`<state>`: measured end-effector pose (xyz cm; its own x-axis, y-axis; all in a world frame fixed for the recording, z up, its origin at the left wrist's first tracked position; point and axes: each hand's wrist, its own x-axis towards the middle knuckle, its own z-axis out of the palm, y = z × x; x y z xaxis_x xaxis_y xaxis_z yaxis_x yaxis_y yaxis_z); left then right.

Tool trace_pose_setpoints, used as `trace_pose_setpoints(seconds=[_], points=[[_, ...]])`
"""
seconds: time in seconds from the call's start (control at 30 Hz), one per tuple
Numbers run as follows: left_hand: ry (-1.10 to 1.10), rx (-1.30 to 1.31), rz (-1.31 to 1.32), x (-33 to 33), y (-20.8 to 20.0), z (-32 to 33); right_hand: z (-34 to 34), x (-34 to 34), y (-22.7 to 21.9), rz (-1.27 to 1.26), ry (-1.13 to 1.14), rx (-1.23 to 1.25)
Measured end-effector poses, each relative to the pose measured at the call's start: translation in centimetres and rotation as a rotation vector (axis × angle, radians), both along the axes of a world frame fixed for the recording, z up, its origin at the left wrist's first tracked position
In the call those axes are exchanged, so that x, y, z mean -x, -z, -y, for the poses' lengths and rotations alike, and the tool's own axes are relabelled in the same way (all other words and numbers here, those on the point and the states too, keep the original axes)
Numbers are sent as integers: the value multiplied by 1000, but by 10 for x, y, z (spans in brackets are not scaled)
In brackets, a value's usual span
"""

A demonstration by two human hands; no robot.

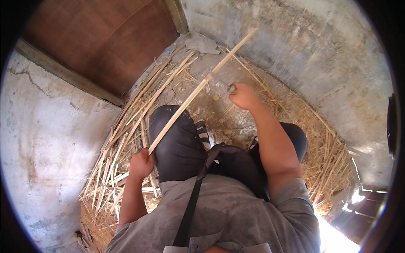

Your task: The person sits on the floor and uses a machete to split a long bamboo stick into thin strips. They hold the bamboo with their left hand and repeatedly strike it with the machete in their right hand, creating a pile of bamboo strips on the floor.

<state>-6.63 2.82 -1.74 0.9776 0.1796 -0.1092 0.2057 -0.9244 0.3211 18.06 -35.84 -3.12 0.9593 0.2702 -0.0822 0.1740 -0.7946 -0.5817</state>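
Note:
My left hand (142,163) is closed round the near end of a long, pale bamboo strip (180,110). The strip slants up and away to the right, over my left knee, and a node shows partway along it. To the right of the strip, apart from it, my right hand (244,96) makes a fist above the floor between my knees. A short, dark, rounded end (231,88) pokes out of that fist; the rest of what it grips is hidden by the fingers.
Many split bamboo strips (122,143) lie piled on the left. Thin shavings (322,164) heap along the right wall (320,55). A brown panel (105,42) stands at the far left. A small yellowish round thing (216,98) lies on the floor.

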Motion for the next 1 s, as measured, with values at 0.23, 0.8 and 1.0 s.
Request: trace_pose_setpoints(seconds=[0.23,0.8,1.0], points=[[37,16,-20,-4,-8,-4,-6,17,-10,36,-99,22],[27,-28,2,-2,-5,-1,1,8,-1,77,10,89],[28,-23,35,2,-1,-2,-49,43,-28,22,-346,187]])
